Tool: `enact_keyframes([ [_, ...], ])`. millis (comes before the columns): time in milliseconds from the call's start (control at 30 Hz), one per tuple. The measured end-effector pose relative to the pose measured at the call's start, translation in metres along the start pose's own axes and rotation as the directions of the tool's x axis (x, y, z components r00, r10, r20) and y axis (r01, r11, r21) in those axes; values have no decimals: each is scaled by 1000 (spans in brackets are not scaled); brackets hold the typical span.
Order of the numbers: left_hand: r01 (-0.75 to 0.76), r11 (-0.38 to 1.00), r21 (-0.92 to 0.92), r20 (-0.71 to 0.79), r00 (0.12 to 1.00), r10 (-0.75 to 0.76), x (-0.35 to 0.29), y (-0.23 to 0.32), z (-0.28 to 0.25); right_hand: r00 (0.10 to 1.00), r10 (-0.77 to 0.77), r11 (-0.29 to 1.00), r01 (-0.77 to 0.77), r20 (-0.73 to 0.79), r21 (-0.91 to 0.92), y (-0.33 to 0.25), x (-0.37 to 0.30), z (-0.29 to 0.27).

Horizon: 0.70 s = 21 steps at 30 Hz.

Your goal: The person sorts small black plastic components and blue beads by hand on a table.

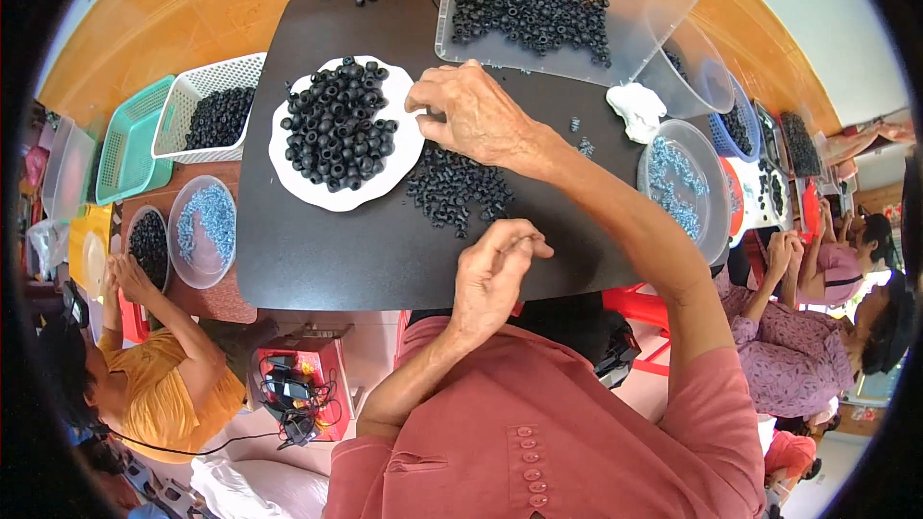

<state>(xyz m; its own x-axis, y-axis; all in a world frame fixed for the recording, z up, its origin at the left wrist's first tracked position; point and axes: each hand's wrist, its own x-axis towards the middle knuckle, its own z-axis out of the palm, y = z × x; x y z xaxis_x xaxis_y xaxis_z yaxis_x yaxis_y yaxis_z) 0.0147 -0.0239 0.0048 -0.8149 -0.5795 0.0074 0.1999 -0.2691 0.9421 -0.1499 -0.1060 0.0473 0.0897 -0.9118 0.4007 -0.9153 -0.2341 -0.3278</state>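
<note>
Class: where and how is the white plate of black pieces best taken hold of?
Probably by the wavy rim, the left hand from the left and the right hand from the right: it is mostly bare on those sides, while black pieces heap the middle.

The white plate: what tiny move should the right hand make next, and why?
Perhaps the right hand should take one of the black beads, because its fingers are at the edge of the white plate, with many beads close by. I can't tell whether it holds something.
</note>
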Motion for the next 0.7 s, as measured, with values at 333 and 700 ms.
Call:
enact_keyframes([
  [333, -22, 999, 29, -15, 1000, 22, 4, -7, -4, 978, 54, 986, -21, 201, -165, -5, 23, 28],
  [700, -134, 987, -85, -218, 969, 113, 3, 9, -33, 981, 191, 928, -173, -24, 329, -18, -14, 1],
])
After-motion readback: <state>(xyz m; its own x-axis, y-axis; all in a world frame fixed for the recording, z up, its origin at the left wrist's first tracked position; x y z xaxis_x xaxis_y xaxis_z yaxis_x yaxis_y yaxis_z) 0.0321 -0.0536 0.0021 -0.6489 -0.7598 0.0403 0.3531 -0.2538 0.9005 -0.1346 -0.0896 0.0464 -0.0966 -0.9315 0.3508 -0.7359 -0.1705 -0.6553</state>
